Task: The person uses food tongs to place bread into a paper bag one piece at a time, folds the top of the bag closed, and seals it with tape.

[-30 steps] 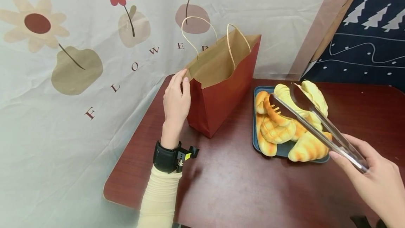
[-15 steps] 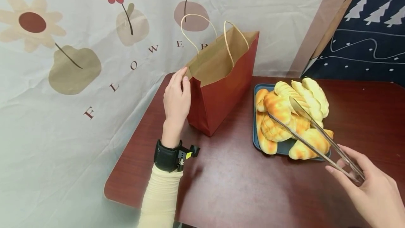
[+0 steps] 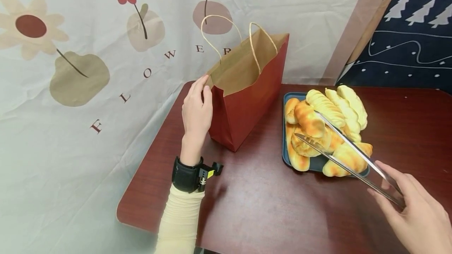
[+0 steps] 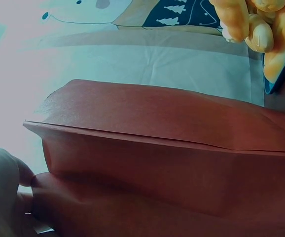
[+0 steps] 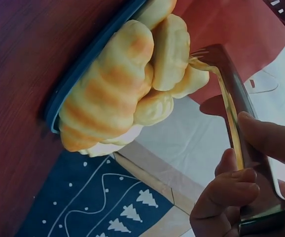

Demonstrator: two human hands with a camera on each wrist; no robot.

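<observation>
My left hand (image 3: 197, 107) is at the near top corner of a red paper bag (image 3: 252, 89), thumb and fingers pinching its rim. The bag stands upright, its mouth spread and two cord handles raised. In the left wrist view, the hand's fingertips meet the bag's side edge at the lower left. My right hand (image 3: 411, 203) grips metal tongs (image 3: 356, 150) near their hinged end. The tongs' arms are spread over a blue tray (image 3: 284, 144) heaped with breads, their tips either side of a glossy browned roll (image 3: 310, 120). A striped croissant-shaped bread (image 5: 105, 91) fills the right wrist view.
Several pale twisted breads (image 3: 347, 111) lie at the back of the tray. Under everything is a dark red-brown table (image 3: 268, 207). A white cloth with flower prints (image 3: 148, 30) hangs behind the bag, and a navy cloth with white trees (image 3: 406, 50) hangs at the back right.
The tongs have come down toward the heap and turned, so their tips now straddle the browned roll. My left hand stays at the bag's corner. The head view has shifted slightly.
</observation>
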